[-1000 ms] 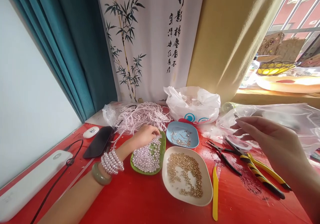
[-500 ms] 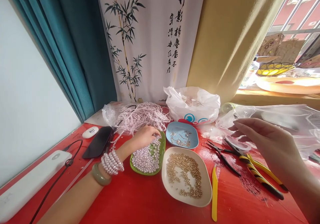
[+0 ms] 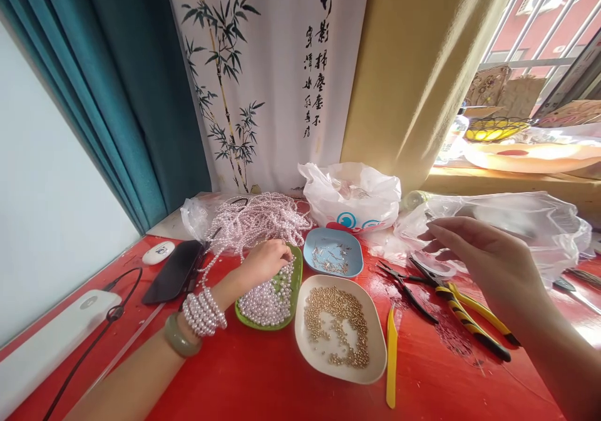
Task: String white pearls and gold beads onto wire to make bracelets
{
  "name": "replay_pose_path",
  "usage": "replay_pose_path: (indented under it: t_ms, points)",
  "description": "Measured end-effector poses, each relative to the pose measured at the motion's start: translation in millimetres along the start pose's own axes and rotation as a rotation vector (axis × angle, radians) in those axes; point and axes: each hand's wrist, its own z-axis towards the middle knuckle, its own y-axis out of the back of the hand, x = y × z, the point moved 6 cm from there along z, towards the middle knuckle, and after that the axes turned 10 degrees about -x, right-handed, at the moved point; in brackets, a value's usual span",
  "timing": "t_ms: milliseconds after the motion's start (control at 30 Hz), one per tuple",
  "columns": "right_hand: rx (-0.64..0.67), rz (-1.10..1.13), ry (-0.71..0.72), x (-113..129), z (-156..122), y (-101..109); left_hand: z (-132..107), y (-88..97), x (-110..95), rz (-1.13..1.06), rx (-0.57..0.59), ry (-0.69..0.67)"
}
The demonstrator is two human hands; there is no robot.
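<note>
Two hands are over a red desk [image 3: 263,383]. The left hand [image 3: 265,259] lies on the loose pearls [image 3: 265,299] in a green dish [image 3: 294,283], at the dish's far end, fingers curled down into the heap. Its grip is bent shut, but the fingertips are hidden, so I cannot tell whether it holds a pearl. A pearl bracelet [image 3: 203,313] and a green bangle [image 3: 177,344] sit on that wrist. The right hand [image 3: 479,252] is raised above the desk in front of a clear bag [image 3: 539,221], its back to the camera, fingers stretched out side by side with the thumb under them. Whether that grip pinches anything cannot be told. Below it lie pliers [image 3: 469,321] with yellow handles. Just right of the green dish stands a white dish [image 3: 375,371] of gold beads [image 3: 335,321], with a yellow tool [image 3: 391,358] beside its right rim. Behind them are a blue dish [image 3: 357,252] of small metal parts, a pile of pearl strands [image 3: 256,218] and a white bag [image 3: 350,196]. A dark phone [image 3: 171,271] lies left of the strands.
</note>
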Motion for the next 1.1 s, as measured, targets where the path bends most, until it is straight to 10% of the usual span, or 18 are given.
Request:
replay_pose_path:
  t_ms: [1100]
  points:
    - [-0.032,-0.076,-0.001,-0.5,-0.3,0.0,0.4,8.2,0.1,-0.003,0.034,-0.019]
